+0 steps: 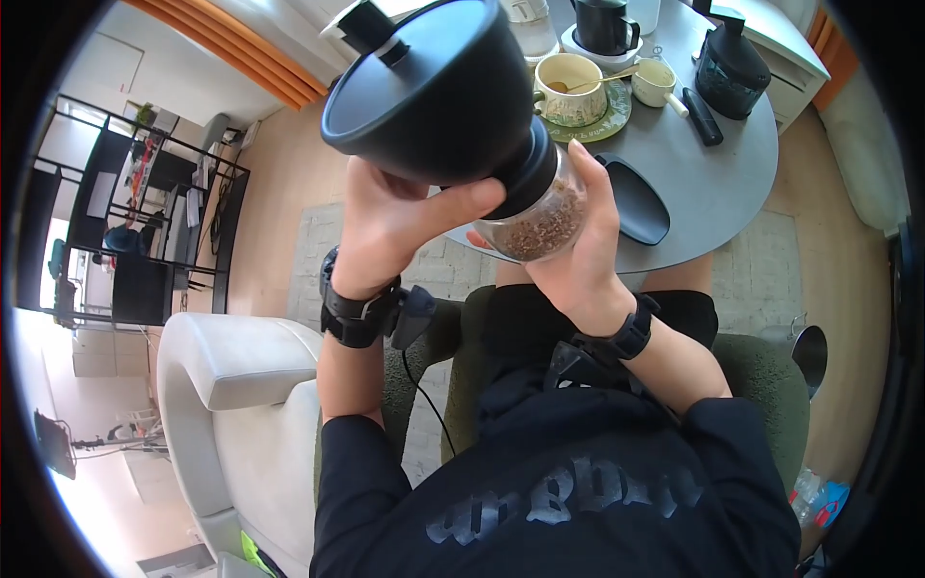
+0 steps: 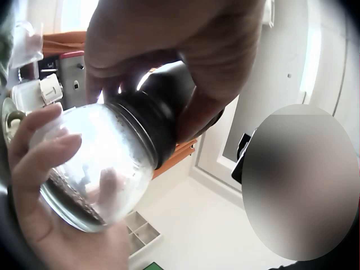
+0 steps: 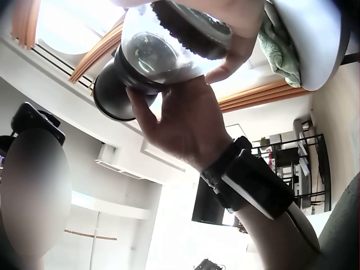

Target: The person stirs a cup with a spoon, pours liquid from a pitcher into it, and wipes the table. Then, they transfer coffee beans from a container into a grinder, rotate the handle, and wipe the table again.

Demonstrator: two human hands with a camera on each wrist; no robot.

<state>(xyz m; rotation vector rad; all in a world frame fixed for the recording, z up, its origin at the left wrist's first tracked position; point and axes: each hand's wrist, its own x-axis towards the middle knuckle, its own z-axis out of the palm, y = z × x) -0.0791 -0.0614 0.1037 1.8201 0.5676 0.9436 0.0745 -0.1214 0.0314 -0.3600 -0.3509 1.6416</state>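
Observation:
Both hands hold a manual coffee grinder (image 1: 424,106) tilted up in front of the chest. It has a wide black hopper with a lid, a black neck and a clear glass jar (image 1: 540,223) with brown coffee grounds in it. My left hand (image 1: 390,222) grips the black neck under the hopper, thumb across its near side. Around the glass jar, my right hand (image 1: 590,265) curls from below and the side. The left wrist view shows the right fingers (image 2: 42,149) on the glass, and the right wrist view shows coffee grounds (image 3: 188,31) against the jar's wall.
On the round grey table (image 1: 723,212) are a patterned cup (image 1: 570,101) on a green saucer (image 1: 617,120), a small cup (image 1: 653,82) with a spoon across, a black tray (image 1: 631,197), a black-handled tool (image 1: 703,116), a dark container (image 1: 732,72) and a black pitcher (image 1: 602,27).

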